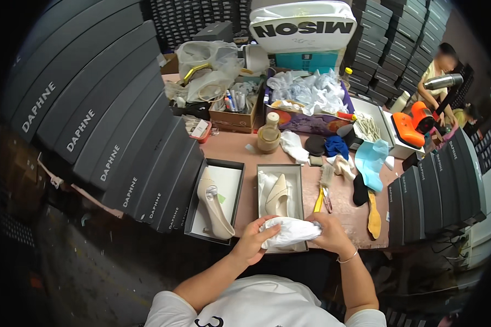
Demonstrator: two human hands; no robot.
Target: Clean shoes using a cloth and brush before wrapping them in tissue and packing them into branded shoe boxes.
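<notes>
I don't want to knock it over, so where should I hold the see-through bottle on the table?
Hold the bottle around its wide body, probably coming from the near side. It stands upright, the purple box is behind it, and the white cloth lies to its right. The narrow neck gives your grip less to hold.

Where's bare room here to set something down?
Front right, between the slim red tool and tan paddle; a narrow strip between left open shoebox and right open shoebox; behind the former, left of the bottle. Crowded: the back, around the purple box.
</notes>
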